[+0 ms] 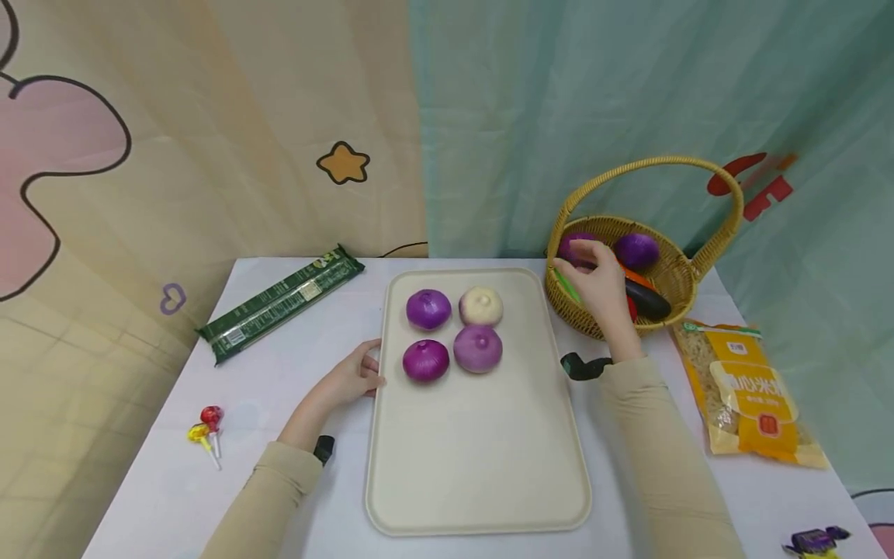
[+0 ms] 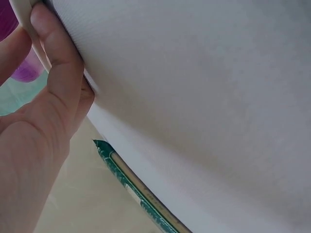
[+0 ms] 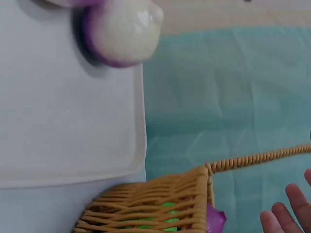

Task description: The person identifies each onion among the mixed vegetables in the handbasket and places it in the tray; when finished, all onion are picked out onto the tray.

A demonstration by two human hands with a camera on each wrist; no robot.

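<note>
My left hand (image 1: 351,376) holds the left rim of a cream tray (image 1: 482,450), its thumb and fingers about the edge in the left wrist view. On the tray's far half sit a purple onion (image 1: 428,309), a whitish onion (image 1: 480,304), a paler purple onion (image 1: 478,349) and a dark magenta onion (image 1: 426,361). Over the left side of a wicker basket (image 1: 580,317) is my right hand (image 1: 599,286), fingers loosely bent, nothing visible in them. Two purple onions, one at the back (image 1: 637,251), an eggplant (image 1: 646,300) and something green (image 1: 567,286) lie inside; the hand partly covers the contents.
The basket's tall handle (image 1: 653,161) arches over it. A green long packet (image 1: 279,304) lies back left, two lollipops (image 1: 206,427) front left. A yellow food bag (image 1: 754,396) is right of the basket, a purple-wrapped candy (image 1: 817,541) at front right.
</note>
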